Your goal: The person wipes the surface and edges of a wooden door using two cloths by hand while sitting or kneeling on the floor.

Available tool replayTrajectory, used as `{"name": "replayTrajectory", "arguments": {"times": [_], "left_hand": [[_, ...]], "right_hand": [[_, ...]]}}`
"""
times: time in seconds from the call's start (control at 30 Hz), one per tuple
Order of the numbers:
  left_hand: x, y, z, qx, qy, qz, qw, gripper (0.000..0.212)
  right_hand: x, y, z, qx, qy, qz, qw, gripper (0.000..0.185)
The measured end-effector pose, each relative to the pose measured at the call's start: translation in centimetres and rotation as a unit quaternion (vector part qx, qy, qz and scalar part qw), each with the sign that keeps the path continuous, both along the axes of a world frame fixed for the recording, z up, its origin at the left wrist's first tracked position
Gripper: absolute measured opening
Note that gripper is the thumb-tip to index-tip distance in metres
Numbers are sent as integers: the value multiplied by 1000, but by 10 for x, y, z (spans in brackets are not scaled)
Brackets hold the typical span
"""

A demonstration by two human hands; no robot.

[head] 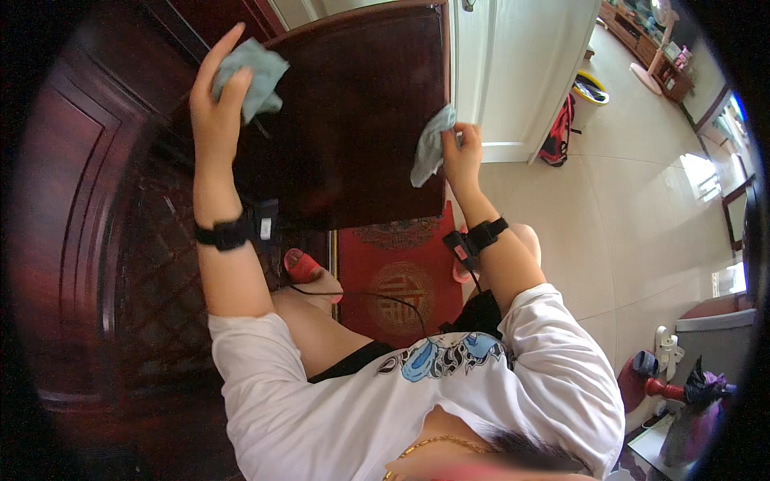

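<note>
My left hand [218, 99] holds a crumpled grey-blue cloth [255, 81] between thumb and fingers, by the upper left side of a dark brown wooden panel [355, 120]. Over the panel's right edge, my right hand [464, 150] pinches a second grey-blue cloth [428, 150] that hangs out flat to the left. Whether either cloth touches the wood I cannot tell. The panel has a curved far edge and a paler strip along its right side. Each wrist carries a black strap with a small device.
A dark carved wooden door [72, 198] fills the left. Beneath me lies a red patterned mat [400, 288], with a black cable across it. Past the panel stand a white door [511, 78], a red-black bag [559, 132] and a yellow-rimmed bin [589, 99]. Umbrellas [692, 391] are at lower right.
</note>
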State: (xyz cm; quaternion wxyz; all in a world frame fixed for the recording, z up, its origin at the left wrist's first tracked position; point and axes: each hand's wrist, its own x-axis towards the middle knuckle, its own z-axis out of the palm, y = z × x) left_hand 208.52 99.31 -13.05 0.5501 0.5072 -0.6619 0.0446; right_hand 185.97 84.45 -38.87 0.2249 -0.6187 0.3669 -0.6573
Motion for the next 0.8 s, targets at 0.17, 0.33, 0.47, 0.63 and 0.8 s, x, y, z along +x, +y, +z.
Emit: {"name": "replayTrajectory", "arguments": {"times": [0.17,0.33,0.47,0.63,0.8], "left_hand": [[38,-50,0,191,22,-67,979,51],[34,-57,-13,264,42,-27,963,49],[32,-59,-11,246,67,-64,965,49],[39,-67,-16,244,77,-63,965,49],[33,-59,-14,250,105,-78,959,51]], "right_hand": [[4,16,10,20,-24,18,999,16],[20,3,112,-230,26,-12,973,20],[33,-21,99,-278,106,-23,954,22],[33,-13,-16,-226,212,20,950,13],[17,-4,-46,-182,255,65,947,15]]}}
